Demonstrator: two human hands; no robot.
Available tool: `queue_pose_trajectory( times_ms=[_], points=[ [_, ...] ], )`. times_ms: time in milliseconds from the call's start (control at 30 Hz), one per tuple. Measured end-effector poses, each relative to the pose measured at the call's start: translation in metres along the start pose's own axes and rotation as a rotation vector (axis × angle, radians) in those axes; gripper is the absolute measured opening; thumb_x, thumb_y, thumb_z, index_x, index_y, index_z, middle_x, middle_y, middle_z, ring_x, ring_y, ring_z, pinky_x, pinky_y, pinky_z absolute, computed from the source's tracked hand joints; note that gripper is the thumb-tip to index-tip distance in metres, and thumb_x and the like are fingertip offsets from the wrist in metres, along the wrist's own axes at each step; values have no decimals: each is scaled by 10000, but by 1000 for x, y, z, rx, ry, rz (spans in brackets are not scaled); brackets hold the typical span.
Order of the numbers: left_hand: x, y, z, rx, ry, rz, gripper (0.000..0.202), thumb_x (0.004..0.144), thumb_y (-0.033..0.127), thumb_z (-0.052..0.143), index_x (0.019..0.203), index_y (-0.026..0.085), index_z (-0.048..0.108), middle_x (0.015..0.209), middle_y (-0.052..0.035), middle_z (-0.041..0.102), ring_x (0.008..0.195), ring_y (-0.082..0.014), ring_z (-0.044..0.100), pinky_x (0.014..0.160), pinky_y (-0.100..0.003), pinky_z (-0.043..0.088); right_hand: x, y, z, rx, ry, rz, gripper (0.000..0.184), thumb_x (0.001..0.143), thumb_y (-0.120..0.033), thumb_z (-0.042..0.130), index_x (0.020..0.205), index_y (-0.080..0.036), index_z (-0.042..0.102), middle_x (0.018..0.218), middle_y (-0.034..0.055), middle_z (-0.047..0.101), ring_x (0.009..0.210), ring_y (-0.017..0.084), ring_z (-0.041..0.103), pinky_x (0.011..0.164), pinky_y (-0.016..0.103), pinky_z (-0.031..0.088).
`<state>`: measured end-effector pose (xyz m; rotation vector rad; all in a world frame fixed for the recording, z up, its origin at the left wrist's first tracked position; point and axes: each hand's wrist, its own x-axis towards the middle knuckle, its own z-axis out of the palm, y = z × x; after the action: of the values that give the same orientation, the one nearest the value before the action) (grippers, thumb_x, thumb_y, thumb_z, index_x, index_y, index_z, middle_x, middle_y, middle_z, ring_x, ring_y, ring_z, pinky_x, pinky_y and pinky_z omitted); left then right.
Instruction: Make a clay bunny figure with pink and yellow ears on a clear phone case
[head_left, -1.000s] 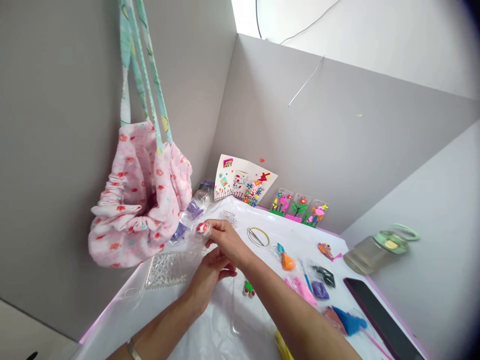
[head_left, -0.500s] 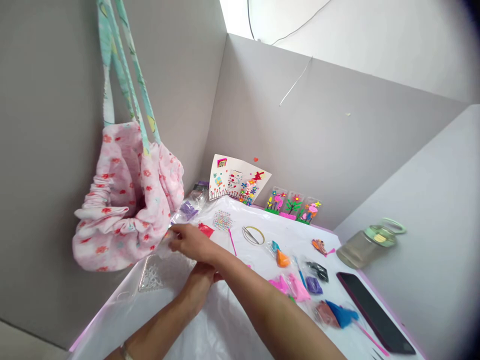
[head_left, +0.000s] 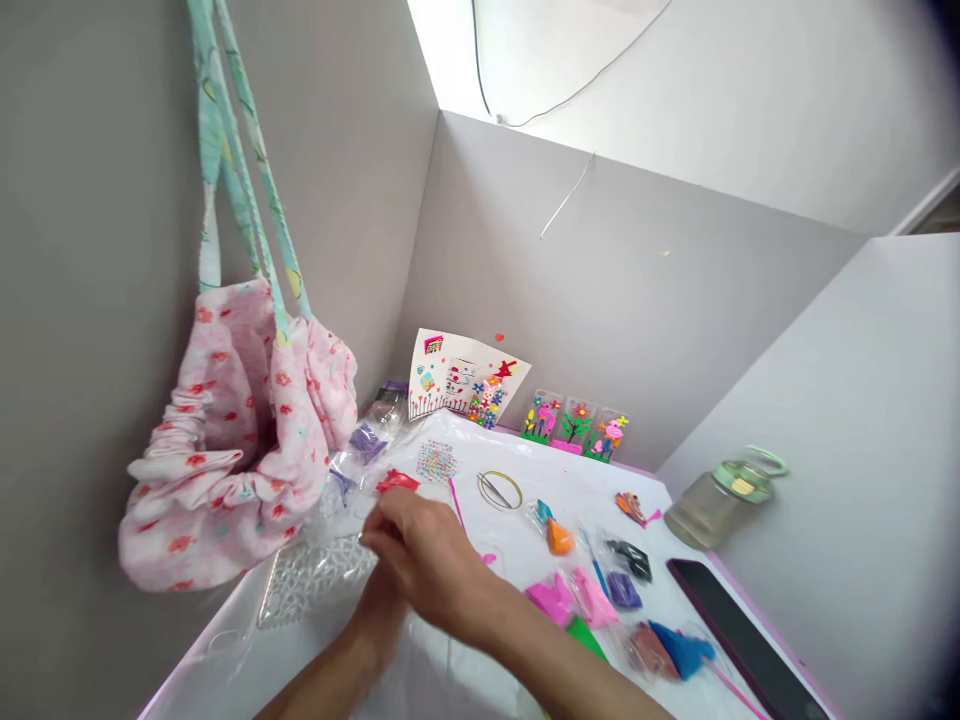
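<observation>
A pink floral cloth bag (head_left: 225, 450) hangs left of the clear patterned tray (head_left: 311, 578). At the tray's right end, the left hand (head_left: 375, 620) is mostly hidden, so its fingers cannot be told. A red clay packet (head_left: 396, 482) lies just beyond that end. The right hand (head_left: 427, 560) curls its fingers against the tray's edge; its grip is unclear.

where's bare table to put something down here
Bare white cover lies behind and right of the gold ring, up to the decorated cards; the near left edge in front of the clear patterned tray looks bare too. It is crowded right of the right hand, among the clay packets, and by the pink bag.
</observation>
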<state>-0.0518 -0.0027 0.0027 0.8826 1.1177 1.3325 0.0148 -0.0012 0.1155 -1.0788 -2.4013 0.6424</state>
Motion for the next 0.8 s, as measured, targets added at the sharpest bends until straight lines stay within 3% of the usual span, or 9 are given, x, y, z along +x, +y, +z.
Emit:
queue_pose_trajectory(
  times_ms=[67, 133, 200, 267, 333, 433, 567, 667, 800],
  points=[
    [0, 2, 1, -47, -71, -23, 285, 979, 366, 614, 1199, 188, 641, 1196, -76, 679, 960, -215, 689, 814, -401, 594, -40, 5, 0, 73, 41, -19, 155, 933, -256, 650, 790, -210, 615, 835, 13, 690, 748, 155, 614, 662, 252, 427],
    [-2, 4, 2, -88, -146, -43, 278, 989, 413, 585, 1077, 160, 657, 975, -36, 698, 764, -158, 670, 691, -333, 578, -81, 16, 8, 161, 58, -57, 283, 927, -379, 658, 711, -217, 572, 709, -15, 640, 599, 122, 546, 552, 236, 371],
    [-6, 9, 2, -113, -197, -53, 309, 964, 459, 601, 906, 158, 647, 741, 27, 621, 604, -115, 585, 596, -271, 518, -118, 30, 21, 206, 43, -29, 378, 937, -448, 628, 650, -218, 545, 647, -23, 605, 549, 110, 517, 514, 233, 343],
    [-10, 15, 3, -113, -238, -73, 314, 870, 480, 702, 810, 176, 647, 686, 42, 588, 605, -108, 562, 609, -241, 498, -146, 43, 30, 191, 116, 39, 467, 927, -510, 617, 590, -210, 497, 582, -24, 558, 490, 101, 463, 470, 243, 298],
    [-14, 20, 5, -89, -271, -102, 296, 779, 461, 785, 858, 190, 694, 746, 25, 632, 689, -130, 606, 707, -257, 528, -165, 52, 33, 178, 220, 109, 484, 943, -519, 575, 582, -210, 481, 565, -18, 541, 480, 106, 452, 466, 246, 306],
    [-21, 25, 11, -19, -338, -137, 308, 720, 427, 831, 914, 209, 732, 859, -12, 693, 816, -180, 657, 838, -312, 540, -179, 60, 26, 164, 384, 226, 398, 970, -452, 532, 648, -219, 519, 598, -9, 555, 515, 123, 489, 487, 243, 359],
    [-32, 24, 21, 102, -454, -145, 289, 740, 472, 804, 864, 228, 711, 827, -16, 699, 838, -214, 663, 846, -338, 535, -184, 63, 17, 154, 576, 321, 133, 942, -325, 591, 852, -229, 609, 717, -3, 611, 567, 136, 537, 532, 251, 434],
    [-40, 22, 27, 208, -536, -128, 314, 793, 534, 737, 802, 222, 703, 772, -6, 670, 758, -199, 632, 779, -308, 512, -183, 60, 16, 177, 611, 296, 76, 919, -251, 622, 992, -234, 636, 839, 13, 657, 579, 124, 550, 562, 252, 466],
    [-45, 16, 27, 354, -576, -91, 466, 862, 606, 627, 617, 211, 604, 548, 35, 510, 552, -150, 466, 600, -262, 387, -178, 46, 4, 149, 524, 214, 116, 925, -207, 629, 1035, -239, 645, 893, 14, 679, 612, 119, 575, 601, 246, 473]
  ],
)
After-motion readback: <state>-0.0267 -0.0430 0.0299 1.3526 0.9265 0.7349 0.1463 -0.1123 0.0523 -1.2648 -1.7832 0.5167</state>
